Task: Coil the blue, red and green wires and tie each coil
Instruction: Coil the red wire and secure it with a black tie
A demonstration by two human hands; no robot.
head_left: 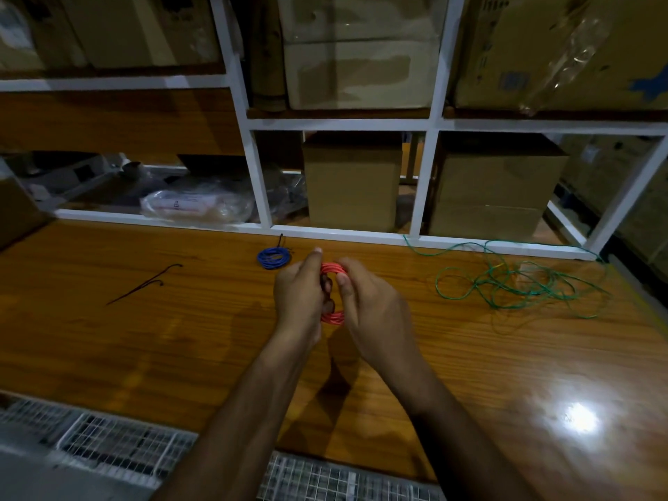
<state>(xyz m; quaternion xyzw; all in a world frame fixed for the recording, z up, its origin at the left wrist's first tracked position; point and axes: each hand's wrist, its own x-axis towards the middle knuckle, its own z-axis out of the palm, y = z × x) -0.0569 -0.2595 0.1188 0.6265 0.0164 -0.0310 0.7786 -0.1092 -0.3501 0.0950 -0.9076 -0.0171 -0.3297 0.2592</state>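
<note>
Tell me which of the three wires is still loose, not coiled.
The green wire, sprawled on the table's right. The blue wire lies coiled; the red wire is a coil in both hands.

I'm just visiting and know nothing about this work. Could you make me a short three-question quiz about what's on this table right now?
1. True or false: the green wire is already wound into a neat coil.
2. Multiple choice: what do the two hands hold between them? A) the blue coil B) the red coil C) a loose black tie
3. Fill in: the blue coil lies on the table just beyond the ____ hand.

Key
1. False; it lies loose and tangled to the right.
2. B; the left hand and right hand both grip it.
3. Left.
</note>
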